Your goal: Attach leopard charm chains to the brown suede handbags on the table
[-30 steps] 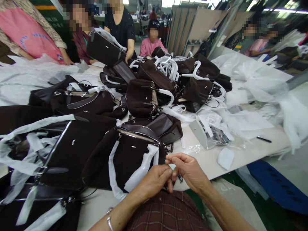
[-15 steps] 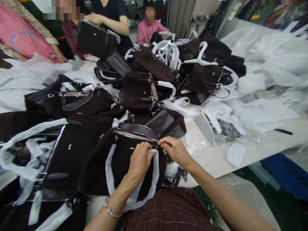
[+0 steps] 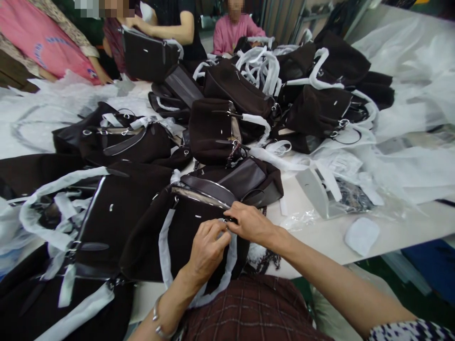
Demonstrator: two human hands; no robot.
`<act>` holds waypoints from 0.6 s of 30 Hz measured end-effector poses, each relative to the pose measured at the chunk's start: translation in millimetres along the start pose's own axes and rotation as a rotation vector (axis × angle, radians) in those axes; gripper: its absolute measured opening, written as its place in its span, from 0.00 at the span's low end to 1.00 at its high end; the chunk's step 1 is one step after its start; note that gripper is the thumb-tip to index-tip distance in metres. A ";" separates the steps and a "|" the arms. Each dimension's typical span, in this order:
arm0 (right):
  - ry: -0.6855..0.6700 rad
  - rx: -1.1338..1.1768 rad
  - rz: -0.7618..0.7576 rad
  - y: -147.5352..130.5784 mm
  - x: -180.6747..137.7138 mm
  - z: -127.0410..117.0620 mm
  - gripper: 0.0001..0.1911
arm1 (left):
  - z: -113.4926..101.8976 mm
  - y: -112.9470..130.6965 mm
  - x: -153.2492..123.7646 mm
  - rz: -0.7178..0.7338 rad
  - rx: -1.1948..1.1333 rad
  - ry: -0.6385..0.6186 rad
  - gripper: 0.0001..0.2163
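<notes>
A dark brown suede handbag lies in front of me at the table's near edge, its handle wrapped in white paper strip. My left hand and my right hand meet at the bag's top right corner by the silver zipper. Both hands are closed in a pinch on a small metal ring or clasp there. What exactly sits between the fingertips is too small to make out. A bracelet is on my left wrist.
Many more brown bags with white-wrapped handles are piled across the table. White wrapping sheets cover the right side. A white pad lies near the front edge. Other people handle bags at the far side.
One second ago my hands were pinched together near my lap, off the bag. They moved forward onto the bag's top corner and now pinch at the zipper end. The view tilted down.
</notes>
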State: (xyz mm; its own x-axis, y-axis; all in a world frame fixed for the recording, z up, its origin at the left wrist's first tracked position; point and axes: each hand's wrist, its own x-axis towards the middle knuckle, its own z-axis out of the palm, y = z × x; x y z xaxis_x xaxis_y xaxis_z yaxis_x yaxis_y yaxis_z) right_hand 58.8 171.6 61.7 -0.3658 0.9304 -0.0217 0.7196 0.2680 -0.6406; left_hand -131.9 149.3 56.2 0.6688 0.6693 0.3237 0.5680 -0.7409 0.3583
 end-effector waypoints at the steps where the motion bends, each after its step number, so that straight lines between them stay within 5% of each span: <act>1: -0.035 -0.004 -0.032 -0.7 0.8 0.4 0.08 | -1.4 1.3 -1.8 0.020 0.005 0.000 0.07; 6: -0.053 0.091 -0.063 1.8 4.6 2.5 0.03 | -6.5 4.6 -13.3 0.010 0.011 -0.024 0.07; 11: 0.081 0.332 0.107 5.0 -2.3 15.5 0.05 | 1.0 3.2 -29.4 -0.126 0.003 -0.056 0.08; 14: 0.086 0.417 0.163 7.1 -5.7 20.7 0.05 | 7.1 7.2 -29.0 -0.222 -0.058 -0.096 0.02; 18: 0.046 0.475 0.141 6.9 -5.8 18.0 0.06 | 13.1 12.6 -14.8 -0.412 -0.137 -0.069 0.08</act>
State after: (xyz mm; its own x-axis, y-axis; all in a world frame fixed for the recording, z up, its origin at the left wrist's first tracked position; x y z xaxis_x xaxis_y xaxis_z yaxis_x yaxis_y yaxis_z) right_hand 55.3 163.6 43.6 -0.2497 0.9625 -0.1064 0.4079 0.0048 -0.9130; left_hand -128.3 129.4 44.5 0.4328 0.8986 0.0714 0.7286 -0.3954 0.5593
